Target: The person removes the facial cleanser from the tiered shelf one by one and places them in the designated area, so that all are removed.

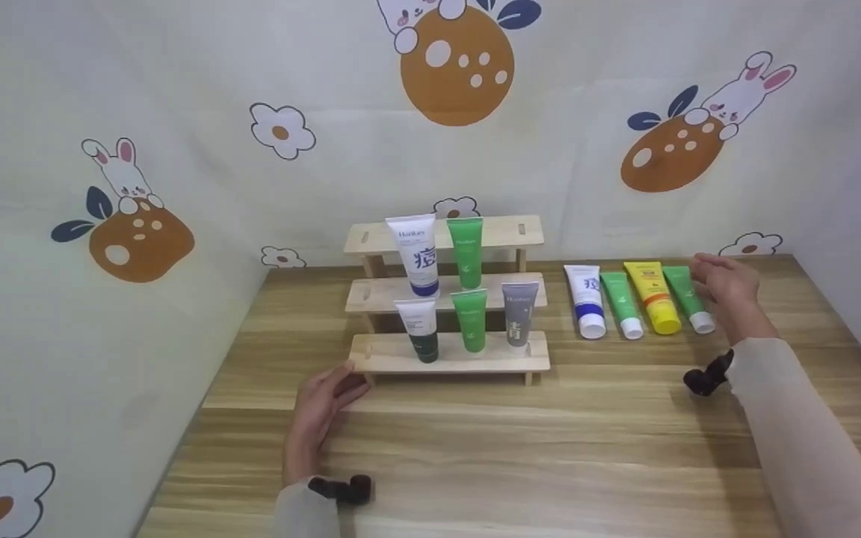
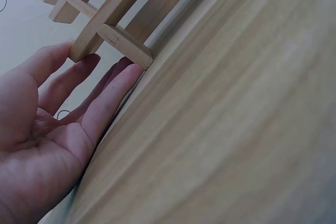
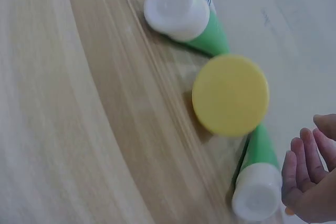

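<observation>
A three-tier wooden display rack [image 1: 449,364] stands at the table's middle, with several squeeze tubes upright on its lower two tiers. At the bottom tier's left end, my left hand [image 1: 320,403] holds the rack. In the left wrist view, the thumb and index fingertip of that hand [image 2: 52,124] meet the shelf's end, and another finger reaches its leg. My right hand [image 1: 729,285] is beside the rightmost green tube [image 1: 687,297], holding nothing visible. In the right wrist view, the fingers of this hand [image 3: 312,177] are loosely bent, close to the white cap [image 3: 257,195].
Left of that green tube lie a yellow tube [image 1: 652,295], another green tube [image 1: 619,302] and a white-and-blue tube [image 1: 584,299]. On the rack are a tall white tube [image 1: 413,250] and a grey tube [image 1: 520,310]. A patterned cloth [image 1: 587,112] hangs behind.
</observation>
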A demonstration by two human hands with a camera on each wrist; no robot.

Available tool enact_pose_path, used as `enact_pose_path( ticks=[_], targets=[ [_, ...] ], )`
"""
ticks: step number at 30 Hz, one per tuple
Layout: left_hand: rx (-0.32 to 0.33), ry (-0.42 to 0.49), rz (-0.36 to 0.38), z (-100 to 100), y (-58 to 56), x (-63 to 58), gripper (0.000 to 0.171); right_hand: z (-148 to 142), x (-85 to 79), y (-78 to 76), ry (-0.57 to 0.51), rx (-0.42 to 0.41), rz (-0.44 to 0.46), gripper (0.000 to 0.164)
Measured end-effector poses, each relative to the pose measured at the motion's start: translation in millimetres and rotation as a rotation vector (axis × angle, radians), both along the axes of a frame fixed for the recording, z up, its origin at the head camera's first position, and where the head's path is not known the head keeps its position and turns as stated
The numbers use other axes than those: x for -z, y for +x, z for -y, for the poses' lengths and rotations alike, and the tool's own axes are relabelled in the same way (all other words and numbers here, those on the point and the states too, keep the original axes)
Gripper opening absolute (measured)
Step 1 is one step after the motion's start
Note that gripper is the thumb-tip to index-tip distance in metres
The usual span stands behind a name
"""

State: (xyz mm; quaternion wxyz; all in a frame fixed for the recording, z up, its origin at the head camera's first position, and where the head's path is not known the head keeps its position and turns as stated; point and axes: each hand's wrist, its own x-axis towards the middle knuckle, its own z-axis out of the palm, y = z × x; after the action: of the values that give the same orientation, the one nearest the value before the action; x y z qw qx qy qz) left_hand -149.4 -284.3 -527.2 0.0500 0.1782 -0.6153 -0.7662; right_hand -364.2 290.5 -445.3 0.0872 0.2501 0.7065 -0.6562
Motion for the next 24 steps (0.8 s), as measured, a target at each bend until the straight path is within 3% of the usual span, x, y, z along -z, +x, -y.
enact_pose_path(
  ticks=[5, 11, 17, 24],
  targets=[
    [0.003, 0.011, -0.009, 1, 1.5, 0.7, 0.036, 17, -13.1, 5.8, 0.019, -0.076, -0.098, 0.065],
    [0.025, 0.016, -0.038, 2, 0.9, 1.4, 0.04, 44, -34.1, 14.4, -0.06, -0.11, -0.235, 0.07],
    [0.005, 0.026, -0.024, 1, -0.4, 0.1, 0.038, 70, -55.2, 27.1, -0.11, -0.184, -0.333, 0.079],
    [0.009, 0.028, -0.028, 0, -0.3, 2.0, 0.04, 97, -70.7, 44.2, -0.164, -0.289, -0.435, 0.063]
  ],
)
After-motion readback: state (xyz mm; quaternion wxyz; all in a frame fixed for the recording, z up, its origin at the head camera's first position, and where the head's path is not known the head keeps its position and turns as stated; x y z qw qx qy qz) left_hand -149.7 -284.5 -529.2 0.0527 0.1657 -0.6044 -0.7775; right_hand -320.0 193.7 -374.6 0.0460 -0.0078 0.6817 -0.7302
